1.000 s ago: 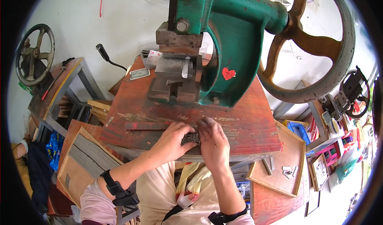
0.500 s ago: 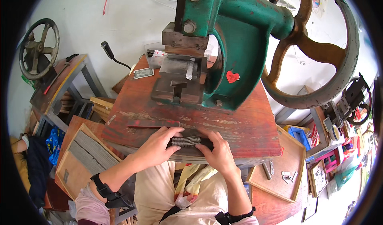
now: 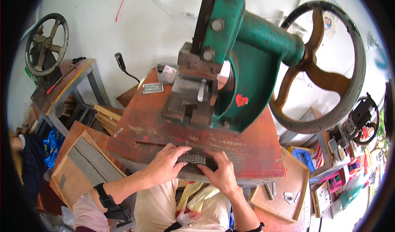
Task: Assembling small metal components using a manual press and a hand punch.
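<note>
A small bundle of thin grey ridged strips (image 3: 192,158) lies between my two hands at the front edge of the reddish worktable (image 3: 255,149). My left hand (image 3: 168,163) is closed on its left end, thumb at the near side and fingers at the far side. The right end is pinched by my right hand (image 3: 221,171) in the same way. The bundle bows slightly upward in the middle. Behind my hands stands a green hand press (image 3: 257,75) with a metal die block (image 3: 189,98) at its base. A thin dark red bar (image 3: 154,145) lies just beyond my left hand.
The press's large handwheel (image 3: 358,80) reaches out at the right. A wooden tray of grey strips (image 3: 92,158) sits at the lower left; another wooden tray (image 3: 271,209) with small metal pieces lies at the lower right. A second handwheel machine (image 3: 47,45) stands at the far left.
The view has tilted, so the press and table appear lower in the picture. Both hands keep hold of the bundle, which now looks slightly more arched.
</note>
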A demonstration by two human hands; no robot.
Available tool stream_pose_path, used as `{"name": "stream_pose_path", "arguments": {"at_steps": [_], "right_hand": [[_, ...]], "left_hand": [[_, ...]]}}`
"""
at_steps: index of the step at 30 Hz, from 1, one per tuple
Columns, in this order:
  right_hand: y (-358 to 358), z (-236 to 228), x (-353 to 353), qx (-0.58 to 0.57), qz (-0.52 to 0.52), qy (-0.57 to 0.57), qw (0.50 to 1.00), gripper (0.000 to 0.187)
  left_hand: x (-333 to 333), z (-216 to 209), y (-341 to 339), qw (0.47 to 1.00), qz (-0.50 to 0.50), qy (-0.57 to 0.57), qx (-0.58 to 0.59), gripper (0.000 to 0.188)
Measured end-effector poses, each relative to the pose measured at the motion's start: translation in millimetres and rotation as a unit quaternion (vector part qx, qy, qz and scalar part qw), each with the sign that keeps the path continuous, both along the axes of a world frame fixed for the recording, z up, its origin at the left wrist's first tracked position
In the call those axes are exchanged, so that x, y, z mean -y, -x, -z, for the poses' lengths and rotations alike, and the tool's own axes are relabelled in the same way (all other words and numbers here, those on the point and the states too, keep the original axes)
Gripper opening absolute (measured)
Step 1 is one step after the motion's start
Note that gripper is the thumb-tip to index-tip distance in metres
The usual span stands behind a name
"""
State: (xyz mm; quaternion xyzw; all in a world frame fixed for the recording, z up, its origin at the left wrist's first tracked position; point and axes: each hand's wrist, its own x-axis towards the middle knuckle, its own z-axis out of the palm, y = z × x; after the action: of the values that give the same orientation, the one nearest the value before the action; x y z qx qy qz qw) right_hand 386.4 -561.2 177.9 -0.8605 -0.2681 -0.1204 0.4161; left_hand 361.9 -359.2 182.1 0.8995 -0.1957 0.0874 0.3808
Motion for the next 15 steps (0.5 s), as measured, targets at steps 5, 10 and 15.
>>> {"name": "stream_pose_path", "arguments": {"at_steps": [5,10,15], "right_hand": [[-37,-56,-26,0.058,0.026,-0.088,0.994,0.063],[-110,-77,-64,0.053,0.119,-0.156,0.979,0.076],[-150,-81,-80,0.1,0.172,-0.12,0.973,0.067]], "left_hand": [[-6,-40,-39,0.967,-0.07,0.148,0.194,0.072],[-7,-80,-129,0.936,-0.172,0.285,0.113,0.093],[-17,-76,-174,0.952,-0.205,0.114,0.195,0.097]]}}
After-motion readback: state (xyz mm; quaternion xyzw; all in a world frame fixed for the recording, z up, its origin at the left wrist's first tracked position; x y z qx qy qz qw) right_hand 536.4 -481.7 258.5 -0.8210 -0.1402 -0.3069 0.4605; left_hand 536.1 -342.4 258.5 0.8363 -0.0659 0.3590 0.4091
